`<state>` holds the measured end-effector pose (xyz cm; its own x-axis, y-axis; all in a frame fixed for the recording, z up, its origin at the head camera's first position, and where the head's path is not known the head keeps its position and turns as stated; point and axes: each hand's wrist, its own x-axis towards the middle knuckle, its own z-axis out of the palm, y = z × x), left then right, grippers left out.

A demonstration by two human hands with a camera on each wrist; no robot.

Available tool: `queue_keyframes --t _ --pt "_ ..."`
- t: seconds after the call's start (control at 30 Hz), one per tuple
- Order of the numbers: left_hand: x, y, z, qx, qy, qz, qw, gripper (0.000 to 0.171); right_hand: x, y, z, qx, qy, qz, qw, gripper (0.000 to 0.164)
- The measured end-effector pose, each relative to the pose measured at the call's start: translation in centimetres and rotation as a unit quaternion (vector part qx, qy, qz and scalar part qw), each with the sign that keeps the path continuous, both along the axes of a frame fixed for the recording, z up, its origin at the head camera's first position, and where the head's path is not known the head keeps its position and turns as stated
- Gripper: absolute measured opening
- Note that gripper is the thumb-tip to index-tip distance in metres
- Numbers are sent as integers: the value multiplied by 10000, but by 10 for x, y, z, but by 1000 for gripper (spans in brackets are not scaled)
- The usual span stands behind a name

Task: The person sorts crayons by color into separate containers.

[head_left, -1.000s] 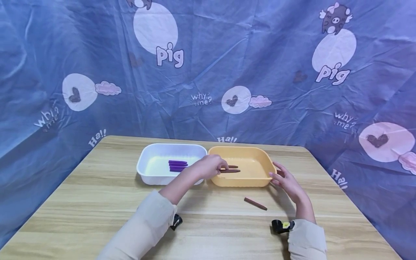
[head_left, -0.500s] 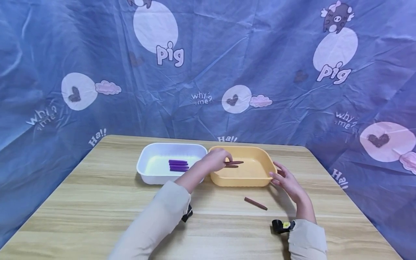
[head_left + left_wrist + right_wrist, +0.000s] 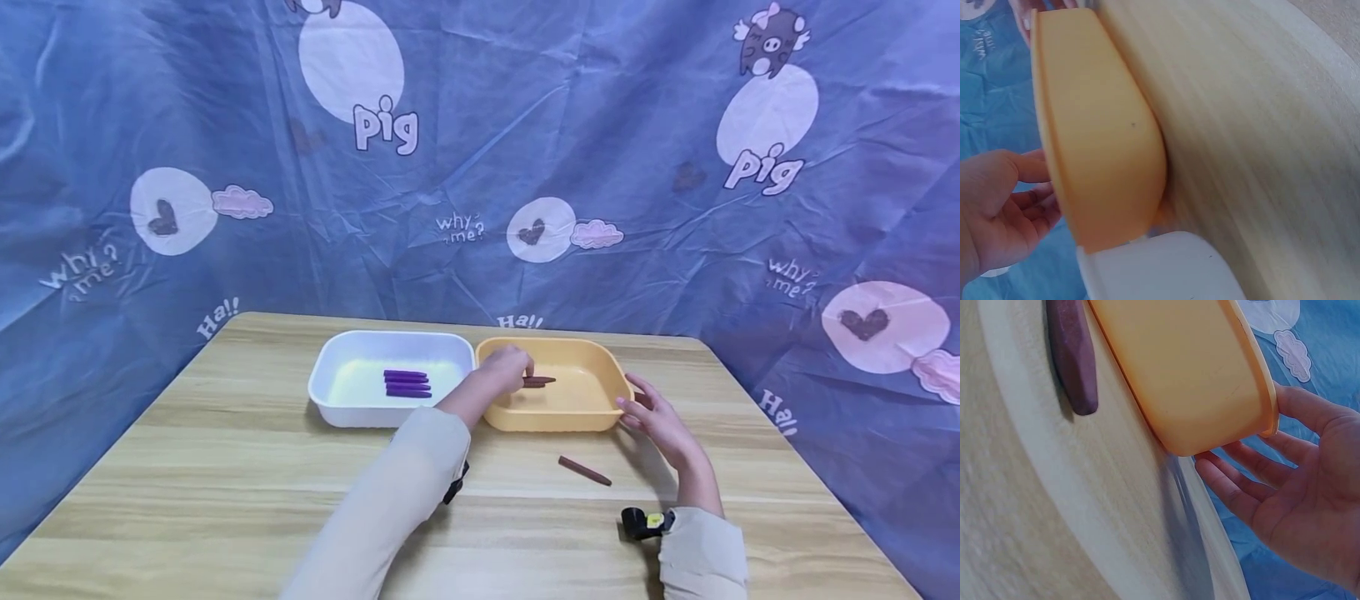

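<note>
My left hand (image 3: 507, 368) reaches into the yellow tray (image 3: 558, 421) and pinches a brown crayon (image 3: 542, 380) at its left end, right against a second brown crayon lying there. In the left wrist view the yellow tray's wall hides the fingertips of that hand (image 3: 1004, 212). At the tray's right end my right hand (image 3: 660, 421) grips the rim, thumb on the edge and fingers around the outside; the right wrist view shows this hand (image 3: 1310, 481) at the tray's corner. Another brown crayon (image 3: 585, 471) lies on the table in front of the tray.
A white tray (image 3: 360, 417) stands directly left of the yellow one, with several purple crayons (image 3: 407, 383) lying side by side in it. Behind the wooden table (image 3: 187, 467) hangs a blue printed cloth (image 3: 480, 150).
My left hand has carried a brown crayon backward past the other in the yellow tray, then lowered it close alongside. My right hand keeps its grip on the tray's end.
</note>
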<state>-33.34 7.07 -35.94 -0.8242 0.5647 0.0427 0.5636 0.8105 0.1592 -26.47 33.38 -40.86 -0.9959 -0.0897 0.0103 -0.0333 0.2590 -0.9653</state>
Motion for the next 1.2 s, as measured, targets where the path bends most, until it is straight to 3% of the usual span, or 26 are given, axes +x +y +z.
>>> queue_keyframes --t 0.47,0.73,0.87,1.0,1.2 --pt "-13 -1 -20 9 -103 384 9992 14 -2 -1 2 -79 28 -5 10000 70" --pt "-17 8 -30 -6 273 413 9988 16 -2 -1 1 -49 41 -45 10000 69" --pt "-17 13 -35 -130 402 573 9975 17 -1 -1 0 -50 41 -60 10000 69" --pt "-17 15 -38 -239 384 757 9961 13 -1 -1 -2 -45 32 -53 10000 69" --pt "-15 12 -35 -243 366 741 9963 10 0 -1 -3 -9 49 -30 10000 69"
